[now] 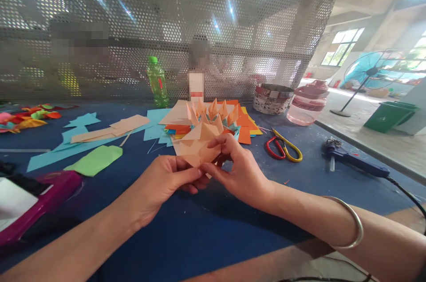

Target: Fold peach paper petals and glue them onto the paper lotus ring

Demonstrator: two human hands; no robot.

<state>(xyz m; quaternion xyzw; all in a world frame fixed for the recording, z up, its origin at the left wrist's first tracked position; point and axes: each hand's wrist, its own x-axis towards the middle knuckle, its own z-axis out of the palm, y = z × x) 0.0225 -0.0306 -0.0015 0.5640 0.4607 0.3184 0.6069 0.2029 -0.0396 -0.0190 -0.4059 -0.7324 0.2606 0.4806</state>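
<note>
The left hand (166, 180) and the right hand (237, 171) were both closed in a light pinch on a folded peach paper unit (196, 148), held up off the surface just in front of the person. The left hand's fingers cupped its lower edge, while the right hand's thumb and forefinger pressed near its upper fold. Pinching close to the crease like this kept the layers from sliding, and holding the piece clear of the pile left the fingers room to work. Just beyond the hands stood a cluster of pointed peach and orange paper folds (213, 115) on loose orange sheets (244, 135). To the right of the right hand lay red-and-yellow scissors (282, 146) and, farther off, a blue glue gun (356, 162) on the blue tabletop (199, 233). Left of the left hand lay cyan paper strips (83, 148). Beyond the hands rose a perforated metal screen (166, 15), and a pedestal fan (369, 73) stood on the floor off to the right.
</note>
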